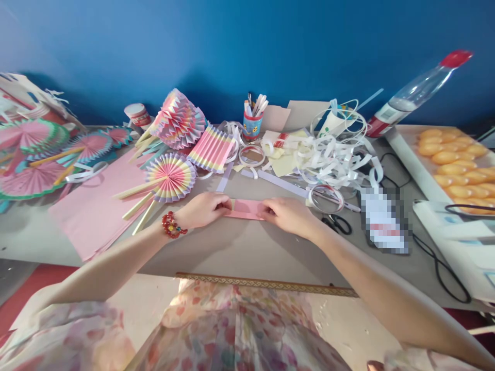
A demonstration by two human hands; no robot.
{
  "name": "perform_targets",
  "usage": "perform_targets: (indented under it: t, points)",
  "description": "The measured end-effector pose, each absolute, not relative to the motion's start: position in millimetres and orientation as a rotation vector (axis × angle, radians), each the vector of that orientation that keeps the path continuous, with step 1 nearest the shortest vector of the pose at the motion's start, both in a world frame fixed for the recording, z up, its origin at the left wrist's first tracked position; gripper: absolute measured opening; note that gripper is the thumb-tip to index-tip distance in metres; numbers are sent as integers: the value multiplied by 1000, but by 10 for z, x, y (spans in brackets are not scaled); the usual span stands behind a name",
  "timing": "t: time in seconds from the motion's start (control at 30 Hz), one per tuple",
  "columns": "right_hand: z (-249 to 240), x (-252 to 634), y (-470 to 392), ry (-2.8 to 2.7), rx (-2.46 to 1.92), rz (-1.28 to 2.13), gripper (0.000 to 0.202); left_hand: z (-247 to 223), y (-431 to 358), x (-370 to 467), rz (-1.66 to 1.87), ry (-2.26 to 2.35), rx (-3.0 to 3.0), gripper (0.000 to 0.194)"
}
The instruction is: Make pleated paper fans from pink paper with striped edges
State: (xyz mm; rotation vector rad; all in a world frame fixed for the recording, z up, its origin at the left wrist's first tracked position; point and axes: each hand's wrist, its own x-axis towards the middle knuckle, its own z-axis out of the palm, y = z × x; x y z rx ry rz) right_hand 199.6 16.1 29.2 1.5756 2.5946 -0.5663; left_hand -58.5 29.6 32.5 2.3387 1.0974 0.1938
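Note:
A pink strip of folded paper [247, 208] lies flat near the table's front, stretched between my two hands. My left hand [204, 208], with red bead bracelets at the wrist, pinches its left end. At the right end, the fingers of my right hand [288, 214] are closed on the paper. Just beyond my left hand is a round pleated paper fan [170, 176] with wooden sticks. A pleated pink and yellow paper piece [212, 148] lies behind it. Black-handled scissors [337, 223] rest to the right of my right hand.
Pink paper sheets [96, 206] and finished fans [29, 139] cover the left side. White curled strips [332, 154], a tape roll [327, 198] and a pen cup [252, 125] stand behind. A plastic bottle [417, 95] leans beside a tray [402, 154] of yellow items at right.

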Motion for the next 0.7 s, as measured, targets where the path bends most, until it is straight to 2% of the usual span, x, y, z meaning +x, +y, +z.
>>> perform_targets:
  t: [0.23, 0.7]
  points:
    - [279, 2013, 209, 2584, 1568, -602, 18, 337, 329, -543, 165, 1203, 2344, 18]
    - [270, 2018, 247, 2568, 1545, -613, 18, 374, 355, -509, 157, 1129, 2423, 17]
